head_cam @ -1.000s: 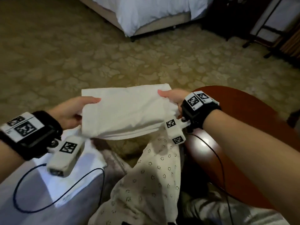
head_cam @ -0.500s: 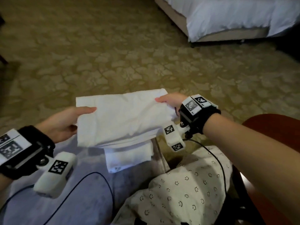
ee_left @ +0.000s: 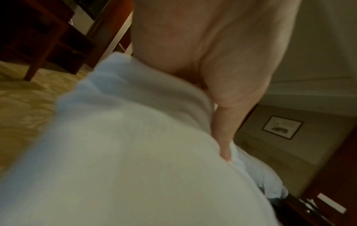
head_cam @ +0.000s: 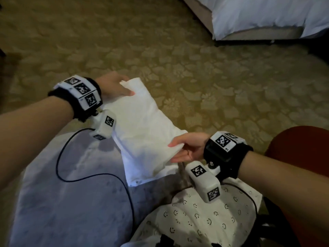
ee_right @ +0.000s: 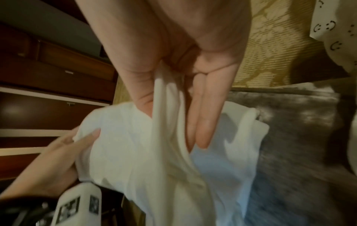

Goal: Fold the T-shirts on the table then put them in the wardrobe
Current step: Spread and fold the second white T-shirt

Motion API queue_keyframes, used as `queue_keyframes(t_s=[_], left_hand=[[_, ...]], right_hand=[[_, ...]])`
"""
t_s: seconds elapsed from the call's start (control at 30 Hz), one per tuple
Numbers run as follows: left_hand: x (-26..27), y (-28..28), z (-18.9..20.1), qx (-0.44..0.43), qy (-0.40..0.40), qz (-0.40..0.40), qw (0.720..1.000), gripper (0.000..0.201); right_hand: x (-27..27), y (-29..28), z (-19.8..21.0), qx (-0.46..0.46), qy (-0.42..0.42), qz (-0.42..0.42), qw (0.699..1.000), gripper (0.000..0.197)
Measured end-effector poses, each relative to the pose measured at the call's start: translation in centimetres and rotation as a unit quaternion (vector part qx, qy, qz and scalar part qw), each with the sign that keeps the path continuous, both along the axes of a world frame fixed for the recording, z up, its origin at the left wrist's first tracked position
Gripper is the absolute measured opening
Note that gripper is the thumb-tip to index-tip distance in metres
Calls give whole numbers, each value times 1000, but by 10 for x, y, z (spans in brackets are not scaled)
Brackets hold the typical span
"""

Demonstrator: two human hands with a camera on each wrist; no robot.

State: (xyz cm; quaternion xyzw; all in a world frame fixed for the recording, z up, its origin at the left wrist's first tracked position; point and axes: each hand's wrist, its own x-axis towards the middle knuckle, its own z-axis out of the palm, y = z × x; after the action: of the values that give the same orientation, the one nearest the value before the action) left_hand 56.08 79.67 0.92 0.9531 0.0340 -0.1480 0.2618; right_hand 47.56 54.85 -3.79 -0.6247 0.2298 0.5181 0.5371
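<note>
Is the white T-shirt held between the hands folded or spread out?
Folded: the white T-shirt is a compact layered rectangle, left hand and right hand pinching opposite ends.

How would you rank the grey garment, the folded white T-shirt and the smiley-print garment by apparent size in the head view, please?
1. grey garment, largest, though cropped and near the camera.
2. folded white T-shirt and smiley-print garment: look alike; the print one is cropped and nearer, so unranked.

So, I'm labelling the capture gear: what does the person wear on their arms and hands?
Both forearms are bare, without sleeves or gloves. The left hand and right hand each have a black wrist strap topped with white plates bearing black square markers. Under each wrist hangs a white camera block with similar markers. A thin black cable loops from the left one.
</note>
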Motion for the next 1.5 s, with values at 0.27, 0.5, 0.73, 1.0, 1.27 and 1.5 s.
queue_keyframes(t_s=[0.27,0.5,0.73,1.0,1.27,1.5], left_hand=[[17,-23,-28,-13,23,-137,990,37],[18,-35,-50,30,22,-175,984,38],[15,-41,-70,42,27,-167,985,39],[14,-43,-79,88,-36,-157,983,68],[4,-51,-81,138,10,-210,968,68],[18,-78,-48,38,-31,-194,980,46]], right_hand=[[-15,13,-14,-31,60,110,992,23],[-23,17,-22,-28,84,102,991,38],[-25,13,-29,-13,105,99,989,39],[-9,4,-38,-110,-10,64,992,40],[-13,10,-44,-155,-22,158,975,34],[5,-23,-18,-156,-112,63,979,31]])
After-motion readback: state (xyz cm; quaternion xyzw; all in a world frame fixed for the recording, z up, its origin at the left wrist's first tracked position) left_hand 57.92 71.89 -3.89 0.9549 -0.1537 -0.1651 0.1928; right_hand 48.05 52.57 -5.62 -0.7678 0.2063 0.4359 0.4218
